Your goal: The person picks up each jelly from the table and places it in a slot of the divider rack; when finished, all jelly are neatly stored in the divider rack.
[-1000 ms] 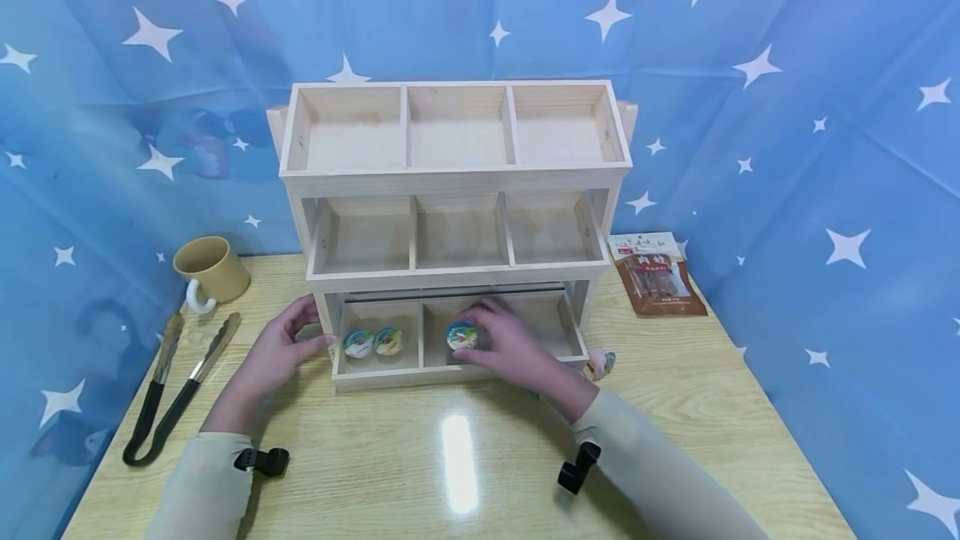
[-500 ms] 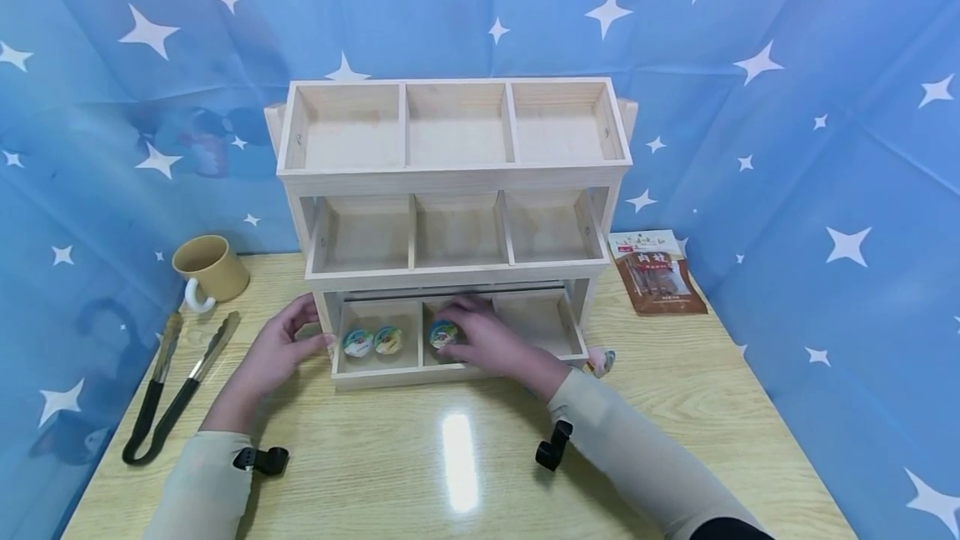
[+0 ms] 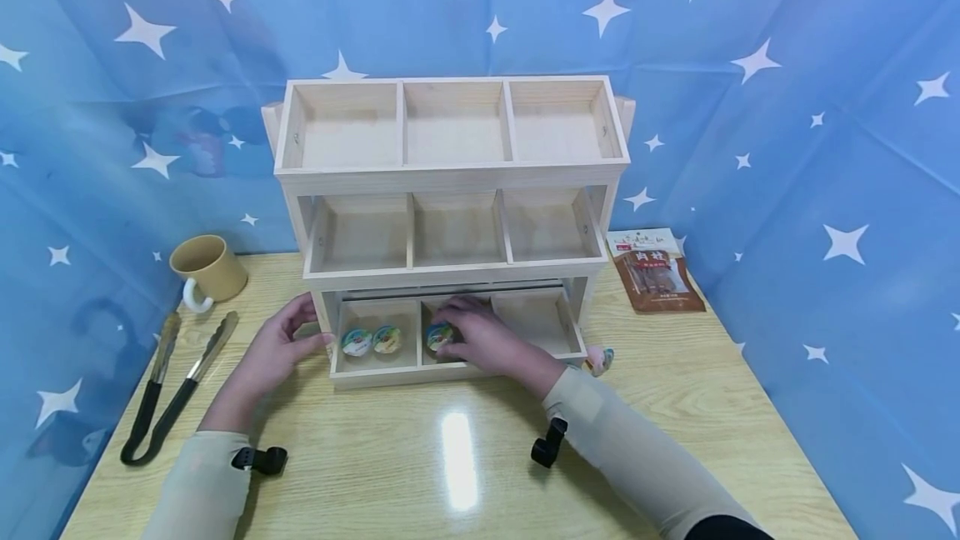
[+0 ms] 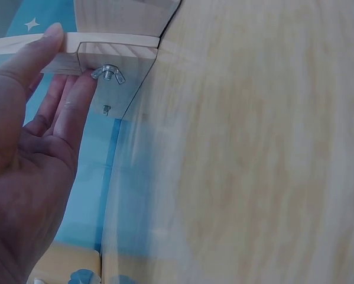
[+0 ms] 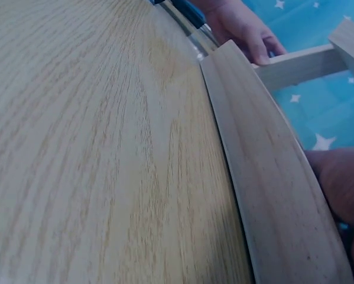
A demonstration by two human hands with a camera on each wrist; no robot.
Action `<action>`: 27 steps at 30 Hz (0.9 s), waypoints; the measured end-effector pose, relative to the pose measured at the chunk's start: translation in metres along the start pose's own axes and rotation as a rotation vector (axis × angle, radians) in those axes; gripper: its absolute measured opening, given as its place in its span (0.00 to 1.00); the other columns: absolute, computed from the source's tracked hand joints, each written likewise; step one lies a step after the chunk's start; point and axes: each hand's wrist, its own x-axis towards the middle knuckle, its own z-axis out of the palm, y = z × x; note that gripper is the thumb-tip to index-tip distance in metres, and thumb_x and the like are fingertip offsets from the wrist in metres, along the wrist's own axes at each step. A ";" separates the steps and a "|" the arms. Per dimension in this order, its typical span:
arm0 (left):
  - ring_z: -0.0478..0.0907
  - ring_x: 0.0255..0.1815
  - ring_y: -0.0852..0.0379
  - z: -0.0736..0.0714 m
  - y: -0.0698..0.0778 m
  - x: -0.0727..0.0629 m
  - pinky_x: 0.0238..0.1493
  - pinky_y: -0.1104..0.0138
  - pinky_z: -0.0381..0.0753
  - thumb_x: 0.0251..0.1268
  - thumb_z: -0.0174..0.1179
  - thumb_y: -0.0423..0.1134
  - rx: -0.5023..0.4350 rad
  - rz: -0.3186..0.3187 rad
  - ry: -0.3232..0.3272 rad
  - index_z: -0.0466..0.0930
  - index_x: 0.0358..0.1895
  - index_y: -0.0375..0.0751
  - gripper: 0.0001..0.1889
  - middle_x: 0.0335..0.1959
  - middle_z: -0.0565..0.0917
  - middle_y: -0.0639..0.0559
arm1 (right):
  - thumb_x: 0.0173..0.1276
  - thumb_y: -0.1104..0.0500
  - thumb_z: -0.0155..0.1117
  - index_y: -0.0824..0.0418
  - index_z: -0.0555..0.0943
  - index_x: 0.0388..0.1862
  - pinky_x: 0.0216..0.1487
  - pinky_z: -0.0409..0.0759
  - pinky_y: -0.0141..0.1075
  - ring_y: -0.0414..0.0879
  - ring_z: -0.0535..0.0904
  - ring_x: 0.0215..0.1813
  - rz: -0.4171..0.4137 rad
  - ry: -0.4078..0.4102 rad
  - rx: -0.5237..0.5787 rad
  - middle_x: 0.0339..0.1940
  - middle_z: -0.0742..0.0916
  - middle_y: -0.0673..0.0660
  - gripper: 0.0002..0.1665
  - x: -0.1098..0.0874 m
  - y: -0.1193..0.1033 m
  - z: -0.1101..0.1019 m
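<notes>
A three-tier wooden rack [image 3: 450, 182] stands on the table. My left hand [image 3: 281, 344] grips its lower left side, thumb on one face of the frame and fingers behind, beside a wing nut [image 4: 107, 72] in the left wrist view. Down in the bottom tier's middle compartment, my right hand [image 3: 480, 336] holds a small round jelly cup [image 3: 438, 337] with a printed lid, its fingers partly covering it. Two similar cups, one whitish [image 3: 357, 342] and one yellowish [image 3: 387, 339], sit side by side in the left compartment.
At the left are a tan mug [image 3: 213, 269] with a white handle and black-handled tongs [image 3: 142, 419]. A brown food packet [image 3: 660, 282] lies right of the rack. Some small colourful item [image 3: 598, 359] shows by its lower right corner. Blue star-printed cloth hangs behind.
My right hand has moved left with the jelly cup, into the bottom tier's middle compartment, shifting only slightly in the last half second. The left hand has stayed on the rack.
</notes>
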 end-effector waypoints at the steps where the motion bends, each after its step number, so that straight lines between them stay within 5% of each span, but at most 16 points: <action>1: 0.77 0.67 0.58 0.000 0.000 0.000 0.78 0.30 0.63 0.77 0.74 0.38 -0.002 0.001 -0.003 0.68 0.85 0.45 0.38 0.68 0.84 0.38 | 0.72 0.48 0.82 0.57 0.86 0.66 0.76 0.75 0.54 0.56 0.76 0.74 0.000 0.002 0.005 0.70 0.84 0.57 0.29 0.000 0.000 0.000; 18: 0.77 0.68 0.53 0.000 -0.001 0.001 0.77 0.32 0.65 0.77 0.73 0.37 -0.003 0.011 -0.011 0.67 0.86 0.45 0.39 0.68 0.84 0.38 | 0.67 0.52 0.86 0.59 0.86 0.67 0.80 0.69 0.56 0.58 0.75 0.76 0.048 0.013 0.119 0.70 0.84 0.58 0.33 -0.003 -0.003 -0.004; 24: 0.77 0.68 0.53 0.000 -0.003 0.001 0.77 0.32 0.65 0.77 0.73 0.37 0.002 0.021 -0.010 0.67 0.85 0.44 0.39 0.67 0.84 0.38 | 0.68 0.53 0.84 0.60 0.86 0.68 0.83 0.64 0.62 0.63 0.69 0.81 0.067 0.062 0.174 0.74 0.82 0.63 0.32 -0.015 0.001 -0.008; 27: 0.77 0.67 0.57 0.000 -0.004 0.001 0.76 0.34 0.67 0.77 0.73 0.36 -0.002 0.031 -0.010 0.67 0.85 0.43 0.38 0.67 0.84 0.38 | 0.68 0.54 0.84 0.62 0.86 0.67 0.80 0.69 0.62 0.63 0.73 0.78 0.060 0.116 0.179 0.75 0.81 0.65 0.31 -0.028 0.003 -0.013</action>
